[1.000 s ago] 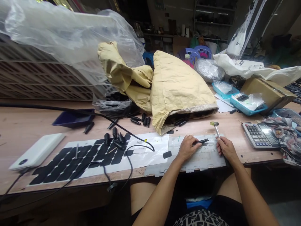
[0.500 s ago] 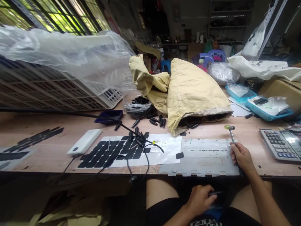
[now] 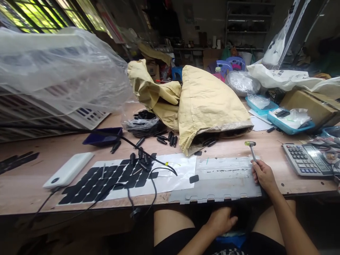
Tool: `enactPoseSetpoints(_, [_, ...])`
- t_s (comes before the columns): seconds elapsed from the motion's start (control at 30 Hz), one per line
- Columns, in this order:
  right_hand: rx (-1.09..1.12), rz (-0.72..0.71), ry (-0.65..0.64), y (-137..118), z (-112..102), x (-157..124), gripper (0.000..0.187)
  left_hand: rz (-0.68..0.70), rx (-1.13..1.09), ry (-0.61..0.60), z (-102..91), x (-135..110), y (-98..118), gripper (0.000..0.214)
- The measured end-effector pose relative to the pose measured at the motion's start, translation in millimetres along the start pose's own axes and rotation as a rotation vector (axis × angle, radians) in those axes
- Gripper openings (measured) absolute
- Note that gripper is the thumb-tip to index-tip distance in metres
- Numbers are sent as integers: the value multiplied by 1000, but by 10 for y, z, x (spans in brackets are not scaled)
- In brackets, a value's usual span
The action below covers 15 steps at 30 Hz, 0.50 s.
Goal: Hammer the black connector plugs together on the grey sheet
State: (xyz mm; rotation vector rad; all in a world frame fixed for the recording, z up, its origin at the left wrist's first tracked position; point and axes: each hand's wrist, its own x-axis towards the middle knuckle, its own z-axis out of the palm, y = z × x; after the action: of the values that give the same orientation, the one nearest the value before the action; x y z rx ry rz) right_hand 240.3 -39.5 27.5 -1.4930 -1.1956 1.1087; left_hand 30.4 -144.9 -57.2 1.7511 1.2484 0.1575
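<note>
My right hand is closed round the handle of a small hammer, whose metal head has a yellowish face at one end. Its head points up and away from me over the right end of a grey flat sheet at the table edge. Down between my thighs, just below the table edge, is my left hand. The thumb shows, but the other fingers are lost in the dark, so whether they hold anything is hidden. Something blue lies beneath that hand.
Black stickers on a white sheet, several small black cylindrical parts and a cable lie left of the grey sheet. A white power bank, purple tray, yellow sack, calculator and blue tray surround them.
The view has turned, so the table things sit further left. A dark object showed in my left hand before; it is not visible now. My right hand keeps the hammer.
</note>
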Motion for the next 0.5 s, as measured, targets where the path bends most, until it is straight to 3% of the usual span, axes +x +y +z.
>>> enactPoseSetpoints(0.1, [0,4,-4,-14,8,-9,39,338,-159,-222,-423,-245,361,41])
enactPoseSetpoints(0.17, [1,5,1,-23,12,-11,40,462,-291,-240,-800,-256,566,42])
enactPoseSetpoints(0.2, [3,6,3,-27,13,-11,39,472,-299,-147,-998,-191,632,41])
enactPoseSetpoints(0.27, [7,9,5,-33,13,-11,39,416,-233,243,-1373,73,663,33])
enactPoseSetpoints(0.33, [17,9,3,-30,8,-10,37,257,-113,661,-1680,447,569,27])
enactPoseSetpoints(0.4, [31,8,5,-13,1,-6,36,98,27,949,-1888,817,400,23])
enactPoseSetpoints(0.5, [56,3,8,27,-10,2,35,-32,213,1013,-2009,1173,150,17])
